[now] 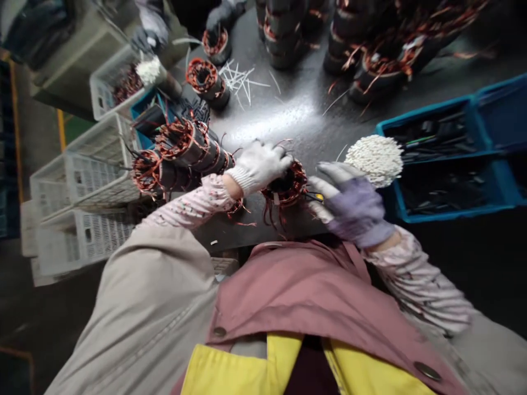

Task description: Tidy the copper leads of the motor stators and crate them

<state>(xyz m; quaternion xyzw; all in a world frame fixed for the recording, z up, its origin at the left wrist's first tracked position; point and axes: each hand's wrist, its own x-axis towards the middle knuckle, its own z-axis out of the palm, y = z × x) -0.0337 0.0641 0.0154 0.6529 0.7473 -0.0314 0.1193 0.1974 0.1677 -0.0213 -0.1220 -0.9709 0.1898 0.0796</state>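
Observation:
A motor stator with copper windings stands on the dark tabletop in front of me, loose wire ends hanging down its near side. My left hand, in a white knit glove, curls its fingers over the stator's left and far rim. To the right of it is my right hand, in a purple and white glove and smeared by motion. Between its thumb and forefinger shows a small yellow piece with dark strands beside it; what it is I cannot make out. A round bundle of short white sleeves sits beyond that hand.
More stators lie at left, beside white plastic crates. Blue bins with dark tubes are at right. White strips lie scattered ahead. Stacked stators stand at the back. A co-worker's gloved hands are at upper left.

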